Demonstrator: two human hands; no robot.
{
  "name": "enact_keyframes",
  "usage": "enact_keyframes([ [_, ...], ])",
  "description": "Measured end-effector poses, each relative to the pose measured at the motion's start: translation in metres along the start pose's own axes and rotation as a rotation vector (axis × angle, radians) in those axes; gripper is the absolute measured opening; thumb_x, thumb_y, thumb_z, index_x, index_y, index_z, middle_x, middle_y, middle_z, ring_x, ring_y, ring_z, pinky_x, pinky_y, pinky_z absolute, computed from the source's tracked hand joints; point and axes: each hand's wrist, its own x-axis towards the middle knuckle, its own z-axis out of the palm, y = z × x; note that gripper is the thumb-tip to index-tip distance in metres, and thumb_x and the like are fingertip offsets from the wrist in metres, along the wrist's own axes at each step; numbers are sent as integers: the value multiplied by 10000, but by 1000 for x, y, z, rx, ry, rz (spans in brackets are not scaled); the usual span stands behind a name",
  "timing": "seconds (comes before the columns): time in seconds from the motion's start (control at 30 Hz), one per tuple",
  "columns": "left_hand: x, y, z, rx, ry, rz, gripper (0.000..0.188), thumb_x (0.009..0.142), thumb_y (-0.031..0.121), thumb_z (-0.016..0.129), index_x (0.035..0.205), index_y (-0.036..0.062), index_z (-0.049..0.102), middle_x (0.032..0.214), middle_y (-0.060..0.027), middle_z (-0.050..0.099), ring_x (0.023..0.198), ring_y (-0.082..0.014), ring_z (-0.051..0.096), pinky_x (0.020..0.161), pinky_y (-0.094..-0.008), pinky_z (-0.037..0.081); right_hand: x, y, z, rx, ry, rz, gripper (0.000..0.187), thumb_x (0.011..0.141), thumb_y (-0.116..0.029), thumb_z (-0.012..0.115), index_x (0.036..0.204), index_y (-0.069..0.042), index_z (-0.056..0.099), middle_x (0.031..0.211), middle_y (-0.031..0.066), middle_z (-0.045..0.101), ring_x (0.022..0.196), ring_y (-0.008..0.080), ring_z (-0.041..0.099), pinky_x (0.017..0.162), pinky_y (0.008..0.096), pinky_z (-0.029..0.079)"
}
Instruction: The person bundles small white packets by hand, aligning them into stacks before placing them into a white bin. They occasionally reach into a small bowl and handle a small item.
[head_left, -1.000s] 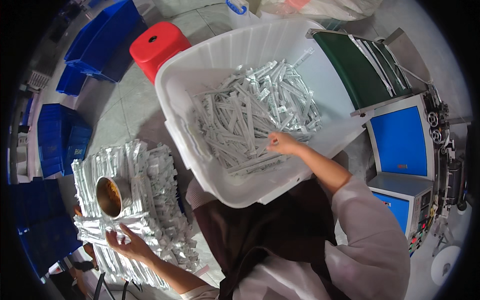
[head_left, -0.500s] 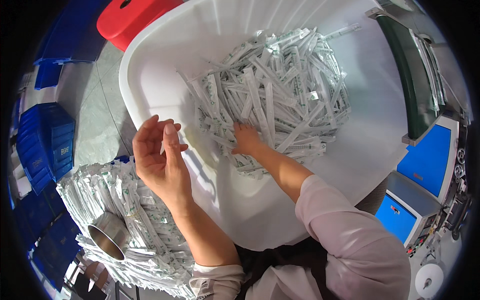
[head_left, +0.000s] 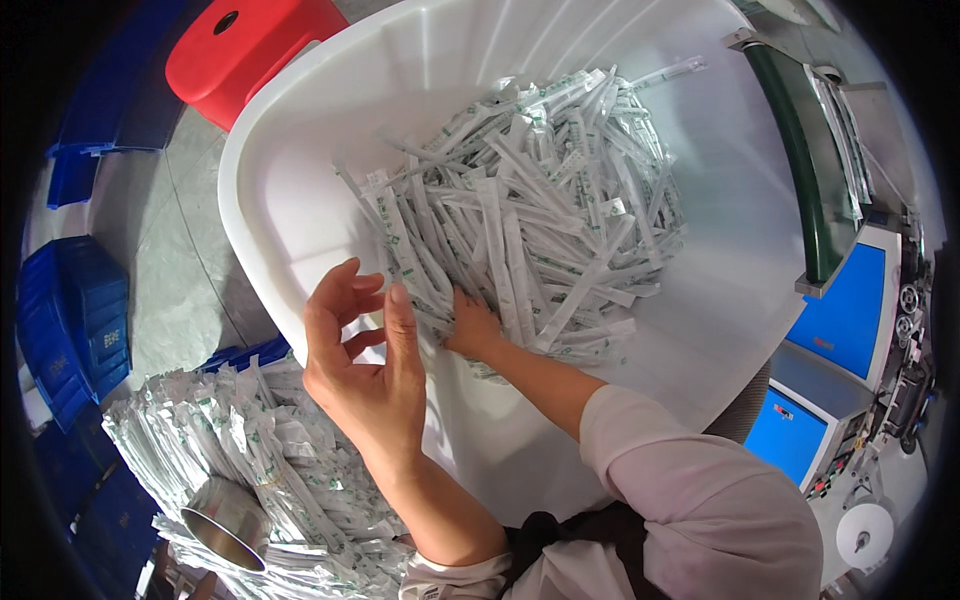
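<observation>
A heap of slim, clear-wrapped packets (head_left: 560,220) with green print lies loose in a large white tub (head_left: 740,270). My right hand (head_left: 473,325) is down in the near left side of the heap, touching packets. Its fingertips are mostly hidden among them, so its grip cannot be made out. Over the tub's left rim my left hand (head_left: 365,345) is raised, fingers loosely curled and apart, with nothing visible in it. Below that hand, outside the tub, similar packets (head_left: 270,430) are stacked in neat rows. A metal cylinder (head_left: 225,525) lies on its side against them.
A red plastic stool-like thing (head_left: 245,55) stands beyond the tub's far left rim. Blue bins (head_left: 75,315) are at the left on the grey floor (head_left: 190,250). Along the right are a dark green roller or belt (head_left: 795,160) and a machine with blue panels (head_left: 785,440).
My right hand has moved slightly left and nearer, deeper among the packets. My left hand has shifted right, toward the heap. The whole view has shifted a little.
</observation>
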Motion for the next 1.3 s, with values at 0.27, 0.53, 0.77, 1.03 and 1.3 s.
enact_keyframes([
  [0.27, 0, -4, 1, -49, 13, -26, 299, 782, 156, 676, 1029, 29, 564, 840, -52, 619, 737, -108, 597, 567, -208, 470, 43, 3, -27, 256, -529, 34, 974, 508, -354, 794, 1274, -1, 307, 1064, 208, 571, 1005, 336, 547, 884, 377, 429],
  [0.53, -2, 2, 4, 29, -3, 12, 293, 784, 158, 673, 1032, 42, 570, 837, -45, 621, 726, -103, 592, 555, -204, 454, 43, 18, 0, 657, -543, -21, 1043, 440, -224, 825, 1293, 28, 280, 1230, 217, 461, 1162, 312, 436, 988, 318, 341],
  [0.77, -3, -10, 5, 73, -38, 30, 293, 787, 160, 670, 1034, 41, 569, 832, -45, 620, 728, -107, 591, 560, -209, 457, 35, 6, -5, 718, -524, -47, 986, 448, -194, 811, 1275, 31, 323, 1227, 212, 463, 1153, 305, 441, 987, 316, 341],
  [1.03, -1, -3, 7, -140, -80, -37, 294, 796, 115, 659, 1045, -1, 552, 856, -71, 612, 753, -113, 586, 605, -206, 478, 45, 17, 19, 887, -530, 61, 887, 483, -156, 788, 1258, -10, 382, 1217, 164, 487, 1139, 283, 450, 966, 311, 355],
  [1.3, 2, -8, 1, -258, -67, -65, 284, 806, 74, 638, 1053, -27, 541, 851, -71, 605, 751, -92, 563, 657, -202, 464, -2, -8, -79, 1122, -938, 291, 670, 575, -118, 755, 1175, -2, 482, 1089, 138, 558, 1033, 243, 519, 883, 351, 429],
])
